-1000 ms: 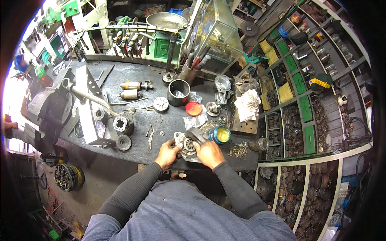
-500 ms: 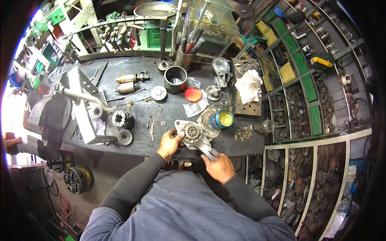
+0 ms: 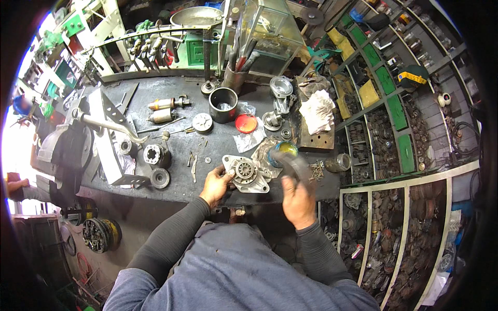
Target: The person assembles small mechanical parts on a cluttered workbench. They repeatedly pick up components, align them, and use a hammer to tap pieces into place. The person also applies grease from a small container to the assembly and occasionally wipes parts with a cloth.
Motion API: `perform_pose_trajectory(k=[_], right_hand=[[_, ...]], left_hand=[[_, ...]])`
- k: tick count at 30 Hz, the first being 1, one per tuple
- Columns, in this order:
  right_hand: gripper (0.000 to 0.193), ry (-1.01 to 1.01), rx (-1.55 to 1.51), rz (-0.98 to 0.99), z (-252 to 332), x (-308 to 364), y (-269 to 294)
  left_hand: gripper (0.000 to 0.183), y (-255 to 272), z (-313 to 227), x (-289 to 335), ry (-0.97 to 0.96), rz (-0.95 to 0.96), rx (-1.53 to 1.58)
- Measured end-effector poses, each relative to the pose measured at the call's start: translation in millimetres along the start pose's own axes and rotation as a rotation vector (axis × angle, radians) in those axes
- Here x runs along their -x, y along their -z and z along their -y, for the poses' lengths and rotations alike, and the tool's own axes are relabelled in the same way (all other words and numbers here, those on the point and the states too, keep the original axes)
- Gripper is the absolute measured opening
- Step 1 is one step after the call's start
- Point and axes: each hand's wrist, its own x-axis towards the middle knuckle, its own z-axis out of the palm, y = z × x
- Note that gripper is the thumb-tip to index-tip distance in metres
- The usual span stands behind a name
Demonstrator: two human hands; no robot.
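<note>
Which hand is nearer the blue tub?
Right. In view, the right hand is just below the blue tub; the left hand is farther off to lower left, holding the metal housing.

On your bench, far R, you've got a white rag on a holed metal block. Far ctr: blk cylinder, red lid just beside it. L: white metal channel. Nr L, low: round parts container. Your R: shelving w/ green fronts, dk cap.

I see both forearms stretched forward; left hand gripping, thumb uppermost; right hand gripping too, apart, thumb extended.
</note>
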Motion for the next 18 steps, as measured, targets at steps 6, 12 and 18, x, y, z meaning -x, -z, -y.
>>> perform_pose_trajectory(k=[6, 12, 18], right_hand=[[0.041, -0.131, 0.220, 0.362, -74.3, -1.8, -59.9], [0.034, 0.270, -0.101, -0.073, 17.9, -55.4, -23.8], [0.056, 0.087, 0.291, 0.420, -37.2, -54.3, -88.9]], left_hand=[[0.047, -1.6, -3.5, 2.0, 0.008, -0.006, -0.077], [0.050, -0.8, 0.4, 0.8, 0.012, -0.023, 0.014], [0.052, -4.9, 5.1, 6.7, 0.041, -0.027, 0.061]])
